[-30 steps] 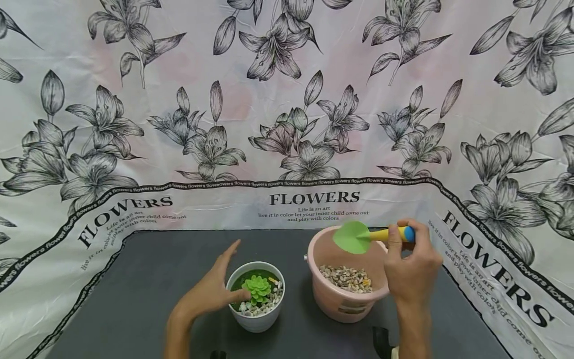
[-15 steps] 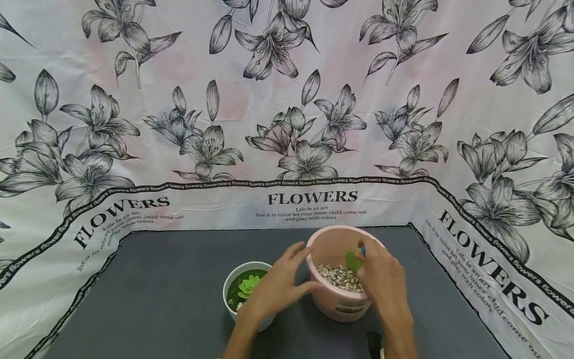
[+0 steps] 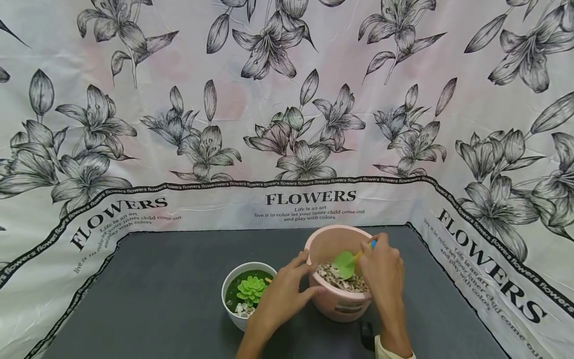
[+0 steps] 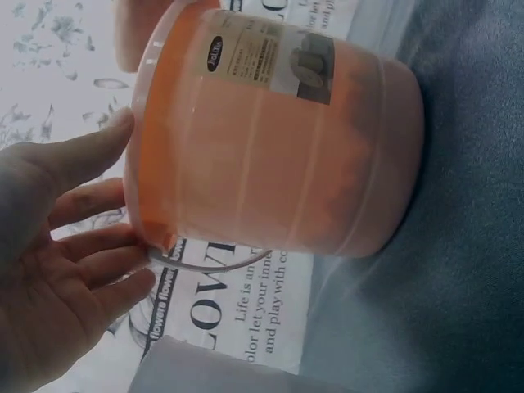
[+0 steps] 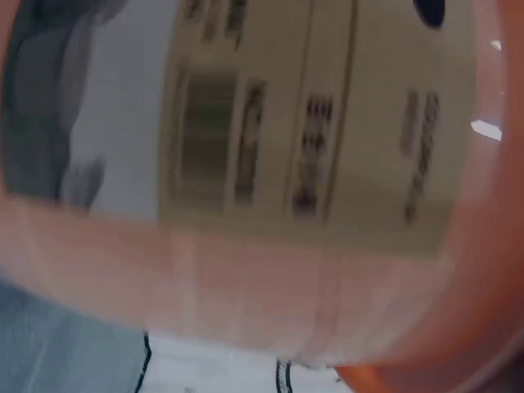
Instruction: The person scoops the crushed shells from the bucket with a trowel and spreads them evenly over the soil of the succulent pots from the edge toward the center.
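My right hand [image 3: 383, 267] grips the handle of a small toy shovel with a green blade [image 3: 344, 263], yellow shaft and blue end. The blade is inside a pink bucket [image 3: 334, 301], at the surface of its pebbles [image 3: 329, 273]. On the bucket's left side, my left hand [image 3: 283, 298] touches the rim with spread thumb and fingertips; the left wrist view shows space between palm and bucket [image 4: 270, 164]. The bucket's label [image 5: 393, 164] fills much of the right wrist view, where the right hand is out of sight.
Left of the bucket stands a white pot [image 3: 229, 315] with a green succulent [image 3: 251, 290] and some pebbles, partly hidden by my left hand. The dark grey tabletop [image 3: 166, 299] is bordered by a flower-printed cloth [image 3: 309, 207]. A thin handle [image 4: 217, 268] hangs at the bucket's side.
My left hand has moved right from the white pot to the bucket's rim. My right hand has lowered the toy shovel into the bucket, down to the pebbles.
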`<control>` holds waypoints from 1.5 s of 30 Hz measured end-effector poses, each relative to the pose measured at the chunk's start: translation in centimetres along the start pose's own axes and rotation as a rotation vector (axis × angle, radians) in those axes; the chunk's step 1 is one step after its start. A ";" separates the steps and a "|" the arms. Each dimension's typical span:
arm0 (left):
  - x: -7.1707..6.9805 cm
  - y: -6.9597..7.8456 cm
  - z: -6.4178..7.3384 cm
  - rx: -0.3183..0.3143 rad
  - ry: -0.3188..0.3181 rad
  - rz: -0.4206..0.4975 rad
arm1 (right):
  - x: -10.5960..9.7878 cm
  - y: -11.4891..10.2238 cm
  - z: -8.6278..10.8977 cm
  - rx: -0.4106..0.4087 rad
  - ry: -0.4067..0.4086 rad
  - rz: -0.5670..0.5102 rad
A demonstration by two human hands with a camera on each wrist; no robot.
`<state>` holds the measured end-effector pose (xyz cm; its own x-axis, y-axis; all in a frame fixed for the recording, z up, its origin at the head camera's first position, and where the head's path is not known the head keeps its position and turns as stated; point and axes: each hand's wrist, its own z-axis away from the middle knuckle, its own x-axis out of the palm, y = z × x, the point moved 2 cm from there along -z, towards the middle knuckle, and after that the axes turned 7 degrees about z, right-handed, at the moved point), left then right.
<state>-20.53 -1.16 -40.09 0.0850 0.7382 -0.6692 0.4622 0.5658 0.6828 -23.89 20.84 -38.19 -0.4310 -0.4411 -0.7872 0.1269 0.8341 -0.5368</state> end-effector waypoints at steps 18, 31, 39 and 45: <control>0.2 -0.6 0.0 0.037 0.019 0.066 | -1.2 0.9 -0.9 0.138 -0.018 -0.205; 0.0 -1.3 0.0 0.024 0.024 0.127 | -3.3 2.8 -1.0 0.190 0.062 -0.448; 0.0 -1.6 0.1 0.035 0.036 0.150 | -4.2 3.8 -1.0 0.239 0.024 -0.593; -0.1 -1.9 0.2 0.054 0.027 0.130 | -5.4 3.7 -0.9 0.257 0.071 -0.682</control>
<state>-21.25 -2.35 -41.34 0.1242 0.8140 -0.5674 0.4954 0.4446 0.7463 -21.92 26.62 -35.58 -0.5445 -0.8050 -0.2355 0.0113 0.2736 -0.9618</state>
